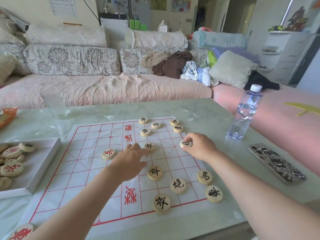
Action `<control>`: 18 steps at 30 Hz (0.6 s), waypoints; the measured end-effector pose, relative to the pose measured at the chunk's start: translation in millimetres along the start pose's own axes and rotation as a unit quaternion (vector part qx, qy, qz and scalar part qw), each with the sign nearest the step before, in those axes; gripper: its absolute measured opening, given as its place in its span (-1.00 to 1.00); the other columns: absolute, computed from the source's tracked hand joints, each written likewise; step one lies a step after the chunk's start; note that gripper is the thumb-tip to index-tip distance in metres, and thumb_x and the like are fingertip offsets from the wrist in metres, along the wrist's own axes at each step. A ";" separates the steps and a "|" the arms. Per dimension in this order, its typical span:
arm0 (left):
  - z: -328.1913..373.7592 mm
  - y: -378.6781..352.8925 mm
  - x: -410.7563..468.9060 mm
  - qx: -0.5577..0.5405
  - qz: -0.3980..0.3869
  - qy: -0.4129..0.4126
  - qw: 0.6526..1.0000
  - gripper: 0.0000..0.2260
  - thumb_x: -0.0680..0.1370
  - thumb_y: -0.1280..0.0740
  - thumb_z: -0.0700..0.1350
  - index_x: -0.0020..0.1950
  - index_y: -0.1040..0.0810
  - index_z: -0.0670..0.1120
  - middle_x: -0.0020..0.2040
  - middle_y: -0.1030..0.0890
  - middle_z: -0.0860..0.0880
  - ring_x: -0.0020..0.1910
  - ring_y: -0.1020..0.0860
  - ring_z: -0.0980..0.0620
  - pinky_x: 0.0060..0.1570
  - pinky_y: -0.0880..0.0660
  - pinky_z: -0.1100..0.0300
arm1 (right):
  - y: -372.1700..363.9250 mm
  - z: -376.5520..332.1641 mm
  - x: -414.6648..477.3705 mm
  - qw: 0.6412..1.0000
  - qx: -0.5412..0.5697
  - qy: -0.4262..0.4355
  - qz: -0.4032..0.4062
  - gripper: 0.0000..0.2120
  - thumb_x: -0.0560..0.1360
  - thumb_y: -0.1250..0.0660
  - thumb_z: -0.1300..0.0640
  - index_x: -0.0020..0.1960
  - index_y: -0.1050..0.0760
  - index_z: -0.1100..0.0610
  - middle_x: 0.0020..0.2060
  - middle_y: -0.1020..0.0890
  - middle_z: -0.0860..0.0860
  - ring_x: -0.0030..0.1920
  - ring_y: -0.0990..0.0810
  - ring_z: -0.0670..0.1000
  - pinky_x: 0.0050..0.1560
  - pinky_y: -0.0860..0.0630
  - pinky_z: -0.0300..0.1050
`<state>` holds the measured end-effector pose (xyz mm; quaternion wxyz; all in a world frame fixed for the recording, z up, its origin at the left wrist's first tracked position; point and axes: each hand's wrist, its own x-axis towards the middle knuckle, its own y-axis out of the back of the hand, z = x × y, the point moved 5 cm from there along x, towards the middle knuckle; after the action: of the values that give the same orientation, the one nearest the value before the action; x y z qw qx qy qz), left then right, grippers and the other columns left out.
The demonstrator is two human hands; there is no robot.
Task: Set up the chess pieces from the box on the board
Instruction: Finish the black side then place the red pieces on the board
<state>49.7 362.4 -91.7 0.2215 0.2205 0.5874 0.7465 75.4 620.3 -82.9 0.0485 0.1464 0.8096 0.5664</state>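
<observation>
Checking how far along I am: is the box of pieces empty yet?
Not empty. The box holds several pieces lying flat, some with red characters, some with black.

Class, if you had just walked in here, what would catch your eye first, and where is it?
The red-lined board fills the middle, with black-lettered pieces dotting its right half. The right hand pinches a piece at the board's right edge; the left hand reaches open over the centre. A box of more pieces sits left, a bottle right.
</observation>
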 end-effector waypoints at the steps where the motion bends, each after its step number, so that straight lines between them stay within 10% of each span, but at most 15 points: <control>1: 0.0 -0.2 -1.1 0.001 0.001 -0.002 1.000 -0.66 0.59 -0.22 0.09 0.37 -0.38 0.15 0.26 -0.37 0.09 0.22 -0.33 0.06 0.17 -0.43 0.09 | 0.1 -1.8 -0.2 1.000 -0.016 0.000 -0.004 -0.74 0.42 -0.41 -0.09 0.09 -0.53 -0.10 0.13 -0.58 -0.08 0.14 -0.56 0.05 0.06 -0.46 -0.09; 18: -44.3 38.8 -41.4 -0.034 0.099 0.046 0.993 -0.76 0.57 -0.25 0.06 0.23 -0.51 0.08 0.09 -0.50 0.07 0.15 -0.43 0.05 0.02 -0.48 0.12 | -9.8 -142.7 -29.6 0.979 0.174 0.089 -0.060 -0.93 0.47 -0.37 0.00 -0.04 -0.56 -0.10 -0.12 -0.61 -0.16 -0.10 -0.59 -0.08 -0.12 -0.53 -0.15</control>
<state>54.1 295.2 -66.2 0.1265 0.2348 0.5464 0.7939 66.9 479.7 -44.1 -0.0162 0.0528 0.9039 0.4242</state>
